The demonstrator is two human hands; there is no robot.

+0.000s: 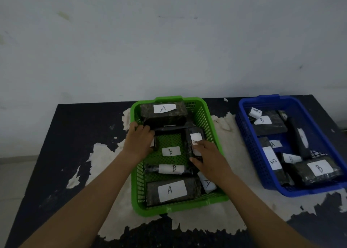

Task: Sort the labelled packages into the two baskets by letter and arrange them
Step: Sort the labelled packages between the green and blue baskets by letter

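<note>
The packages are dark, plastic-wrapped blocks and rolls, each with a white paper label bearing a handwritten letter. In the green basket (210,133), a large A block (163,114) lies at the far end, another A block (171,191) at the near end, and between them a rolled B package (170,168) and a loose-looking B label (171,151) on the mesh floor. The right hand (208,157) is closed around an upright A package (194,144) against the basket's right wall, thumb on its near end. The left hand (139,140) is curled over a small dark package (155,144) by the left wall; how firmly it grips I cannot tell. Bare green mesh shows mid-basket between the hands. The blue basket (249,140) stands just to the right, apart from the green one, crowded with mostly B packages and one A label (274,144). Both baskets sit on a dark table (75,127) with peeling white patches, its left side open.
</note>
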